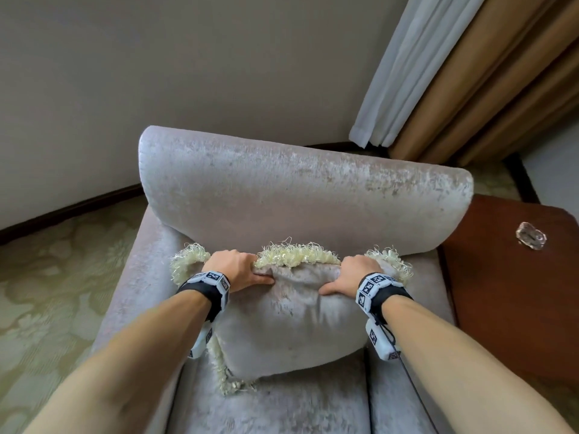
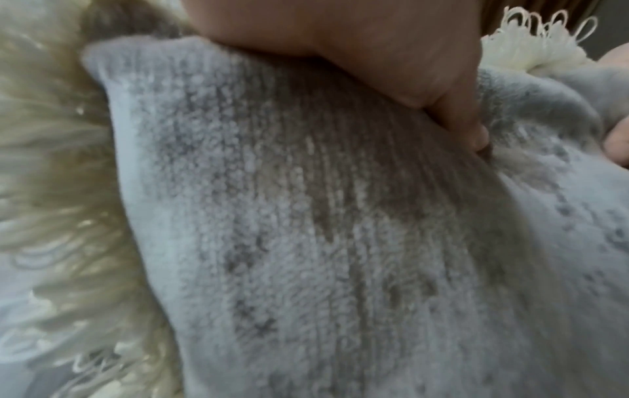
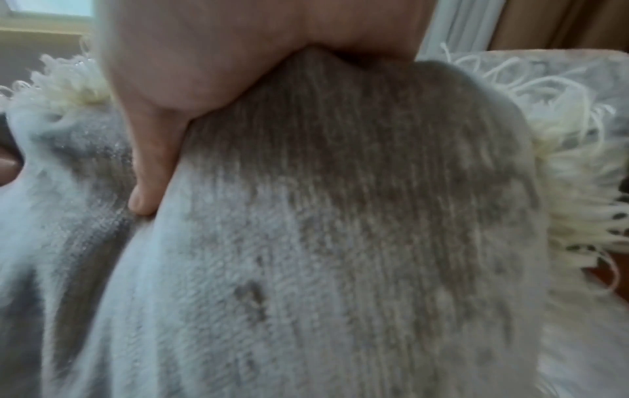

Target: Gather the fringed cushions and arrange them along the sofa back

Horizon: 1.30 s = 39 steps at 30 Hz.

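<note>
A grey velvet cushion (image 1: 291, 327) with cream fringe (image 1: 297, 255) stands tilted on the seat, its top edge against the sofa back (image 1: 297, 195). My left hand (image 1: 236, 269) grips the cushion's upper left edge, thumb on the front face, fingers curled over the top. My right hand (image 1: 352, 275) grips the upper right edge the same way. In the left wrist view the thumb (image 2: 442, 88) digs into the cushion (image 2: 306, 229). The right wrist view shows my thumb (image 3: 153, 161) pressed into the cushion (image 3: 340, 242), with fringe (image 3: 578, 175) at the right.
The sofa seat (image 1: 282, 405) extends toward me. A dark wooden side table (image 1: 513, 277) with a glass object (image 1: 531, 238) stands right of the sofa. Curtains (image 1: 454, 73) hang at the back right, a wall (image 1: 188, 73) behind, patterned carpet (image 1: 47, 292) at the left.
</note>
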Tool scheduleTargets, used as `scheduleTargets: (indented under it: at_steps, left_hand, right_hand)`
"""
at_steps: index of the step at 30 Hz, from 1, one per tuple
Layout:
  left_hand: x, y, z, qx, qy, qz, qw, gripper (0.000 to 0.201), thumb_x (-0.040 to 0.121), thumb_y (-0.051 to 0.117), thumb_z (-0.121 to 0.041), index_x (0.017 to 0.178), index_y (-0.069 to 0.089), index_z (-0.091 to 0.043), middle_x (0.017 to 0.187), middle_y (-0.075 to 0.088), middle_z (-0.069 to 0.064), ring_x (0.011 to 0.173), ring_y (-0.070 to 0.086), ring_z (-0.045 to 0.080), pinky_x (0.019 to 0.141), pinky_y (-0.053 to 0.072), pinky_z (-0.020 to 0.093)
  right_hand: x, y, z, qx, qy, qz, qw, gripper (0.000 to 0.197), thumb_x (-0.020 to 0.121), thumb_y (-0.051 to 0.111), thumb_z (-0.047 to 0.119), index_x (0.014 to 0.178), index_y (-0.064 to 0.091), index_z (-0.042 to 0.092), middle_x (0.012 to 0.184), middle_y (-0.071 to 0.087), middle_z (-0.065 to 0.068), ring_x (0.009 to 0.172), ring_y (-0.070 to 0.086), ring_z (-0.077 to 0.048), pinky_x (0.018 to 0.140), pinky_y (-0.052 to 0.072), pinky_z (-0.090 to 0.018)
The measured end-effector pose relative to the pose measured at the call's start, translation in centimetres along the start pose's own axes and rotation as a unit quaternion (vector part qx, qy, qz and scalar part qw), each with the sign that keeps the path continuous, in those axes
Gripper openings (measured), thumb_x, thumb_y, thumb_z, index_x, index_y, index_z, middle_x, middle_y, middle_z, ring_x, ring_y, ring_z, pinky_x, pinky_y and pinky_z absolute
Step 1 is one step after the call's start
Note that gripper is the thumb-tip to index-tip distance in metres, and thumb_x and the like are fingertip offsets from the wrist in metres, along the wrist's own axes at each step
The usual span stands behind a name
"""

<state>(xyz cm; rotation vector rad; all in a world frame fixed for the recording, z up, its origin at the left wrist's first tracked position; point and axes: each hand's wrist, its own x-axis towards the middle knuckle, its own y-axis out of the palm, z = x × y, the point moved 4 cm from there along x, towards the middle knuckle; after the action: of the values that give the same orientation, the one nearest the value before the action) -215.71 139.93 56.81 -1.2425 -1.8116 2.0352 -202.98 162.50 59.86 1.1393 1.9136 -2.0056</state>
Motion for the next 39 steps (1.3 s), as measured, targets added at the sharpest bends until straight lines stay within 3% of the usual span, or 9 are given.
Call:
scheduleTargets:
  at_steps: [6, 9, 16, 20, 23, 26, 29, 33, 39]
  left_hand:
    - [1.2, -1.3, -0.3, 0.043, 0.006, 0.001, 0.999, 0.072, 0.065, 0.045, -0.092, 0.076, 0.054, -0.021, 0.088, 0.069, -0.002, 0.085, 0.065, 0.023, 0.068, 0.044, 0.029]
    - [1.2, -1.2, 0.0, 0.040, -0.007, -0.001, 0.999, 0.071, 0.065, 0.046, -0.091, 0.069, 0.051, -0.020, 0.080, 0.066, -0.002, 0.077, 0.061, 0.023, 0.064, 0.040, 0.028]
    - [2.3, -3.7, 0.4, 0.013, -0.026, -0.029, 0.999, 0.073, 0.062, 0.050, -0.091, 0.064, 0.051, -0.017, 0.069, 0.059, -0.003, 0.069, 0.059, 0.022, 0.060, 0.041, 0.027]
    - [3.2, -3.9, 0.7, 0.006, -0.041, -0.047, 0.998, 0.075, 0.060, 0.053, -0.090, 0.073, 0.060, -0.017, 0.074, 0.065, -0.001, 0.072, 0.062, 0.021, 0.061, 0.045, 0.026]
    - [3.3, -3.0, 0.7, 0.001, -0.045, -0.049, 0.998, 0.075, 0.064, 0.054, -0.088, 0.099, 0.066, -0.023, 0.095, 0.071, 0.002, 0.089, 0.066, 0.023, 0.074, 0.049, 0.030]
    - [3.4, -2.5, 0.1, -0.006, -0.038, -0.061, 0.997, 0.072, 0.074, 0.053, -0.080, 0.120, 0.058, -0.025, 0.112, 0.068, 0.005, 0.106, 0.060, 0.026, 0.089, 0.041, 0.035]
    - [3.2, -2.4, -1.0, -0.066, -0.064, -0.099, 0.991, 0.064, 0.083, 0.059, -0.062, 0.131, 0.045, -0.022, 0.123, 0.057, 0.010, 0.116, 0.049, 0.029, 0.099, 0.035, 0.041]
    - [2.6, -2.8, -1.3, -0.220, -0.086, -0.176, 0.956, 0.089, 0.083, 0.072, -0.036, 0.151, 0.018, -0.016, 0.136, 0.044, 0.017, 0.123, 0.045, 0.031, 0.103, 0.036, 0.041]
    - [-0.1, -4.1, -0.3, -0.267, -0.152, -0.225, 0.925, 0.095, 0.082, 0.060, -0.063, 0.153, 0.011, -0.022, 0.147, 0.041, 0.008, 0.132, 0.042, 0.026, 0.106, 0.037, 0.053]
  right_hand:
    - [-0.7, 1.8, 0.0, 0.038, 0.019, -0.011, 0.999, 0.069, 0.060, 0.058, 0.086, 0.072, 0.057, 0.018, 0.069, 0.055, 0.003, 0.073, 0.058, -0.020, 0.065, 0.048, -0.029]
    - [-0.5, 1.2, -0.3, 0.019, -0.016, -0.038, 0.999, 0.064, 0.064, 0.057, 0.085, 0.066, 0.046, 0.022, 0.074, 0.050, 0.004, 0.079, 0.056, -0.019, 0.069, 0.045, -0.029]
    - [0.9, -1.2, -1.3, 0.071, 0.002, -0.046, 0.996, 0.066, 0.062, 0.064, 0.081, 0.058, 0.045, 0.018, 0.062, 0.051, 0.002, 0.064, 0.053, -0.019, 0.055, 0.040, -0.027]
    - [1.4, -0.9, -1.0, 0.074, 0.009, -0.049, 0.996, 0.067, 0.064, 0.062, 0.081, 0.058, 0.045, 0.017, 0.062, 0.049, 0.001, 0.066, 0.053, -0.022, 0.059, 0.043, -0.029]
    - [1.5, 0.1, -0.7, 0.088, 0.026, -0.033, 0.995, 0.065, 0.066, 0.062, 0.080, 0.060, 0.046, 0.017, 0.065, 0.049, 0.001, 0.072, 0.055, -0.024, 0.062, 0.045, -0.030]
    - [1.7, 0.9, -1.0, 0.104, 0.047, -0.035, 0.993, 0.063, 0.067, 0.062, 0.079, 0.064, 0.048, 0.017, 0.077, 0.058, -0.002, 0.080, 0.059, -0.025, 0.067, 0.046, -0.030]
    - [1.7, 1.9, -1.2, 0.106, 0.064, -0.069, 0.990, 0.061, 0.073, 0.060, 0.075, 0.093, 0.059, 0.017, 0.106, 0.062, -0.004, 0.103, 0.056, -0.025, 0.088, 0.043, -0.035]
    - [1.9, 1.7, -1.0, 0.093, 0.064, -0.175, 0.978, 0.069, 0.078, 0.062, 0.064, 0.124, 0.046, 0.016, 0.125, 0.050, -0.005, 0.119, 0.042, -0.025, 0.107, 0.028, -0.038]
    - [1.1, 0.3, -1.2, 0.145, 0.043, -0.192, 0.970, 0.079, 0.077, 0.067, 0.029, 0.144, 0.026, 0.024, 0.143, 0.030, -0.006, 0.137, 0.020, -0.025, 0.112, 0.013, -0.049]
